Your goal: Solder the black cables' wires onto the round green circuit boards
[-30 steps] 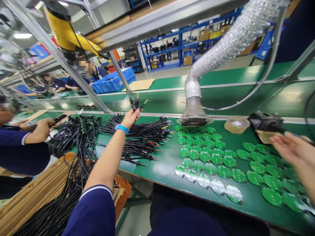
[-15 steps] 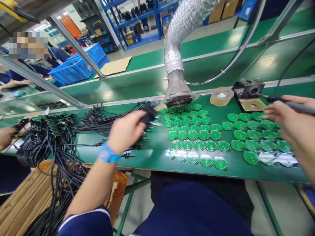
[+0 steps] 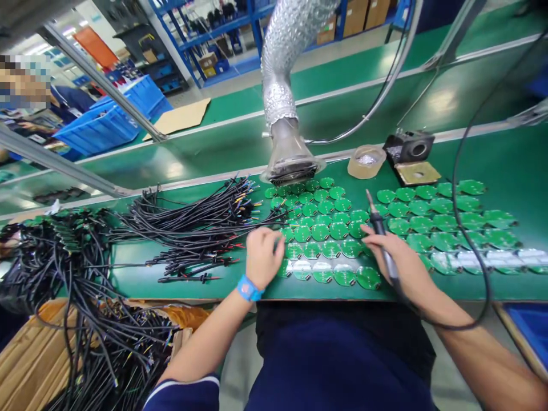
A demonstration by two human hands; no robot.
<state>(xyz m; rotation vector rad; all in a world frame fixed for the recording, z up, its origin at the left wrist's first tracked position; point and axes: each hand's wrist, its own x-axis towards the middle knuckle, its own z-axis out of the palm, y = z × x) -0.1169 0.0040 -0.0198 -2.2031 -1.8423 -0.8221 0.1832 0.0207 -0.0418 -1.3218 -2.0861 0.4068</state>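
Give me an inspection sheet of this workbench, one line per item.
Surface: long green bench top, boards and wires laid across it.
Job's things: rows of round green circuit boards lie flat; the front ones shine silvery under glare.
Clutter: tan tape roll and black soldering stand behind the boards.
Hands: left hand, blue wristband, is over the boards, grip unclear; right hand holds a slim black soldering iron.
Cables: black wire harnesses with coloured tips fan across the bench; a tangled black bundle spills towards a cardboard box.
Surroundings: silver foil fume duct overhead, blue plastic crates and blue shelving beyond.
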